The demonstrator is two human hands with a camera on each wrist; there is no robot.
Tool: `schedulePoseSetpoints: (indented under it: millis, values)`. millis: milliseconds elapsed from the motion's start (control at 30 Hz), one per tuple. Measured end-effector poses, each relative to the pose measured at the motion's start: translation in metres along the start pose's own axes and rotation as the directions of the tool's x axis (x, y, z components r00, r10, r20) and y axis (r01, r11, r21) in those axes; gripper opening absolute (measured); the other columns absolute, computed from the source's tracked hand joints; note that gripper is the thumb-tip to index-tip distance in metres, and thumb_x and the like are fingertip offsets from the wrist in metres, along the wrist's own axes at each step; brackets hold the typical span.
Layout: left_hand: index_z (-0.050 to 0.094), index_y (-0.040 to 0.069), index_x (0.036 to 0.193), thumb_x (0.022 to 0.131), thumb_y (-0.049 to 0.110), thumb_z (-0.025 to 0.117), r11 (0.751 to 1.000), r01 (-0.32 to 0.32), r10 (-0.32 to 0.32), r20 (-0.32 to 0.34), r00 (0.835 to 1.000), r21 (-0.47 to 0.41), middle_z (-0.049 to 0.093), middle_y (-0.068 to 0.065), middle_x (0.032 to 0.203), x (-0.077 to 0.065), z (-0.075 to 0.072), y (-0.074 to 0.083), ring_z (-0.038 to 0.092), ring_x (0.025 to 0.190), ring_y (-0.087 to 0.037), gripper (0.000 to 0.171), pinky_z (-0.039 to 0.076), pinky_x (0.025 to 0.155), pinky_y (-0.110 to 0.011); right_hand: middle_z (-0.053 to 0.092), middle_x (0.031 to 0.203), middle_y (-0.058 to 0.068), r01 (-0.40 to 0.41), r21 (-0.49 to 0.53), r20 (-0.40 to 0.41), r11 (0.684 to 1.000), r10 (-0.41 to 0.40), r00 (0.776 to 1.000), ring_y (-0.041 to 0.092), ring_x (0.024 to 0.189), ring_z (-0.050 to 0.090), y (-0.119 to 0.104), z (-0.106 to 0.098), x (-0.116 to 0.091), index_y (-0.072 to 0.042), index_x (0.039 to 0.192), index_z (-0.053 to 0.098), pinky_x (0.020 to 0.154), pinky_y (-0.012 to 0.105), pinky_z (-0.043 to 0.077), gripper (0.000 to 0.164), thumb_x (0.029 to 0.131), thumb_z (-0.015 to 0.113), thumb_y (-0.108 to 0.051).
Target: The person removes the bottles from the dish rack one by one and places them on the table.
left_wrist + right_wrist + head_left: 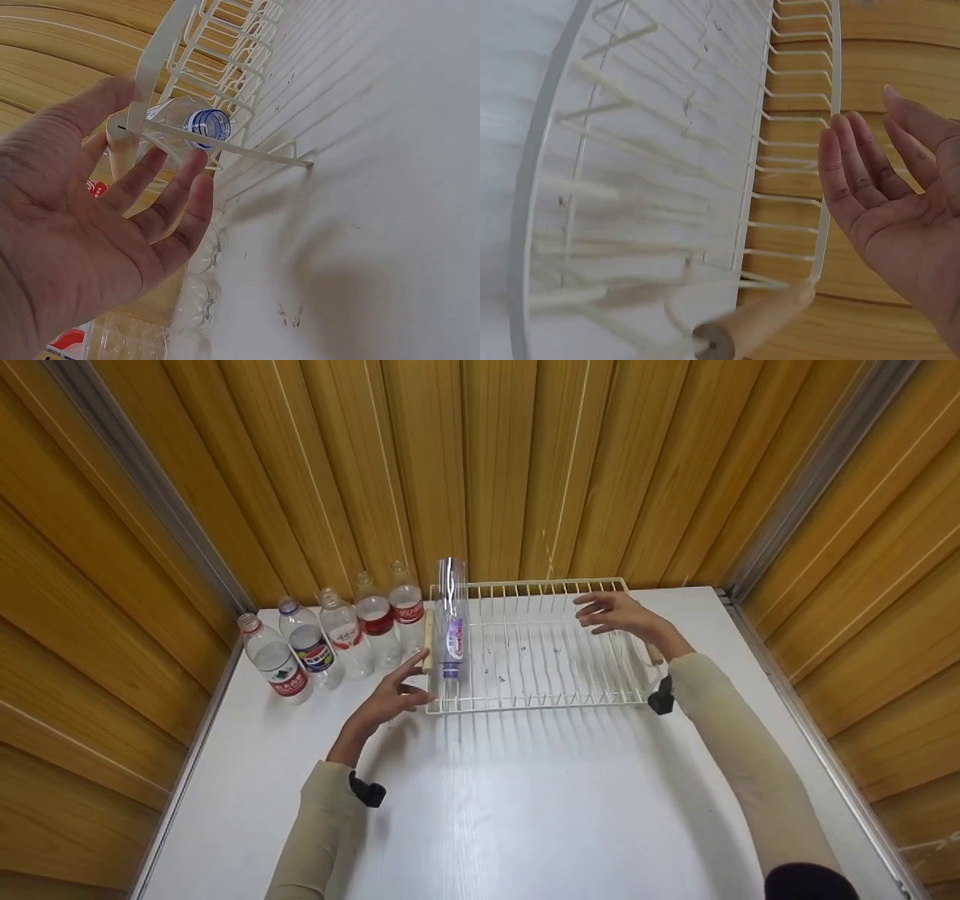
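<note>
A white wire rack [547, 660] with wooden end handles stands on the table. A clear plastic bottle [454, 639] with a purple label leans in its left end, neck towards me. My left hand [386, 701] is at the rack's left end, fingers loosely spread. In the left wrist view its thumb lies right by the wooden handle [122, 150], and the fingertips are close to the bottle's blue-ringed neck [208, 126]. Over the rack's right part, my right hand [619, 615] hangs with relaxed fingers and holds nothing. The right wooden handle [761, 319] is below that hand in the right wrist view.
Left of the rack stand several capless plastic bottles in a slanted row, among them one with a red-and-white label [281, 667] and one with a blue label [311, 649]. Wood-panelled walls [495, 465] enclose the white table [525, 795] at the back and sides.
</note>
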State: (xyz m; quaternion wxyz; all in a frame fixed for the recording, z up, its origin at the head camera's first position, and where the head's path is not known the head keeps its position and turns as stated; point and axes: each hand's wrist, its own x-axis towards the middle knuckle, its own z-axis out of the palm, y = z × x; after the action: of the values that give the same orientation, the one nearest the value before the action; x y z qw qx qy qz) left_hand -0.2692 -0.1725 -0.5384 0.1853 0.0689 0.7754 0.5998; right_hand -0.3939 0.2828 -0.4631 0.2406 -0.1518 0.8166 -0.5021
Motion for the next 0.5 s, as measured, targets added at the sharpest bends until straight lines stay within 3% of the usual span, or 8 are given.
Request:
schedulePoseSetpoints:
  millis: [200,333,500]
  values:
    - [0.029,0.034,0.162,0.092,0.017,0.076,1.0,0.003,-0.003,-0.026,1.0,0.005,0.04,-0.02,0.16,0.001,-0.005,0.003,0.064,0.118,-0.037,0.086,0.054,0.096,-0.058,0.058,0.138,0.026,0.026,0.022,0.07,0.999,-0.028,0.997,0.037,0.126,0.06,-0.017,0.04,0.041,0.001,0.147,0.049,0.107,0.051,0.052,0.047,0.102,0.061,-0.01]
    - [0.027,0.032,0.163,0.093,0.017,0.075,1.0,0.001,-0.001,-0.007,1.0,0.012,0.038,-0.022,0.161,0.0,-0.003,0.0,0.065,0.116,-0.034,0.087,0.056,0.096,-0.057,0.063,0.127,0.017,0.004,0.094,0.125,0.996,-0.015,0.992,0.044,0.128,0.057,-0.022,0.067,0.059,0.003,0.147,0.048,0.109,0.054,0.049,0.047,0.103,0.059,-0.007]
    - [0.027,0.031,0.163,0.093,0.016,0.075,1.0,-0.007,0.007,-0.002,1.0,0.005,0.038,-0.022,0.161,-0.001,0.001,-0.001,0.064,0.117,-0.034,0.087,0.055,0.097,-0.058,0.063,0.124,0.014,-0.04,0.176,0.169,0.984,0.01,0.986,0.039,0.123,0.061,-0.027,0.097,0.077,0.005,0.15,0.042,0.114,0.058,0.043,0.05,0.103,0.057,-0.005]
